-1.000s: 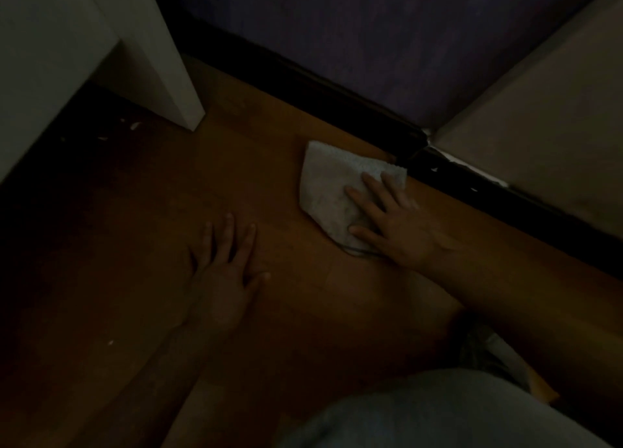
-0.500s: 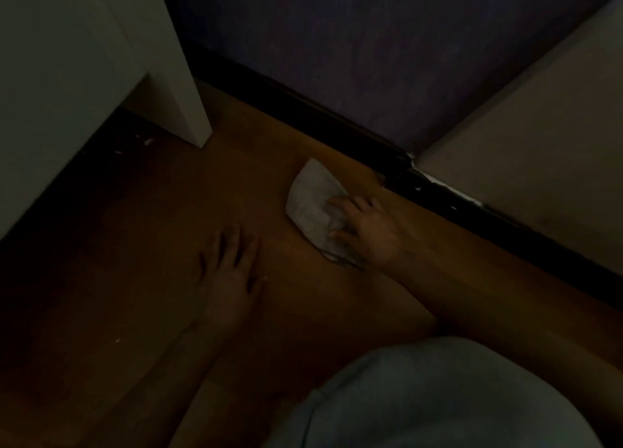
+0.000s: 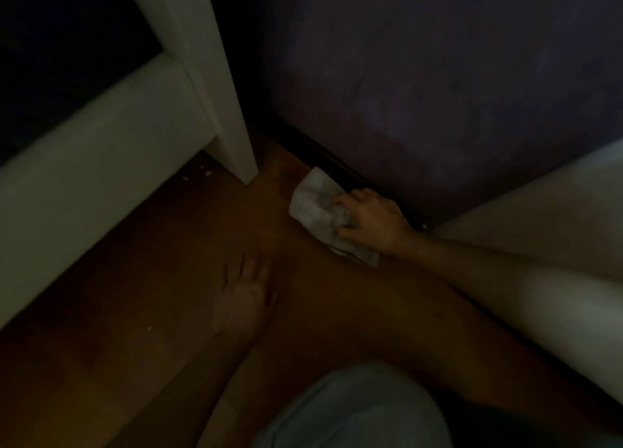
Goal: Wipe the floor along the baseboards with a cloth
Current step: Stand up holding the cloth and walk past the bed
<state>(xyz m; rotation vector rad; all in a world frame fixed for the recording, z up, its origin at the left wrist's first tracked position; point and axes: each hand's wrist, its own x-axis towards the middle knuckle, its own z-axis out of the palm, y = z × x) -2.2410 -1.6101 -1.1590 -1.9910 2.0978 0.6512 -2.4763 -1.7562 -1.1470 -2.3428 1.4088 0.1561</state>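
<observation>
A white, soiled cloth (image 3: 315, 204) lies bunched on the brown wooden floor (image 3: 168, 262), right against the dark baseboard (image 3: 340, 169) under the purple wall. My right hand (image 3: 369, 220) grips the cloth's right part with curled fingers and sits beside the baseboard. My left hand (image 3: 244, 296) rests flat on the floor with fingers spread, lower left of the cloth, holding nothing.
A white furniture leg (image 3: 232, 137) and a white rail (image 3: 94, 177) stand at the left, just left of the cloth, with small crumbs (image 3: 202, 172) beneath. A pale panel (image 3: 539, 228) rises at the right. My light-clothed knee (image 3: 357, 410) fills the bottom.
My right hand went from pressing flat on the cloth to gripping it, and carried it up to the baseboard, nearer the white leg. The left hand stayed planted on the floor.
</observation>
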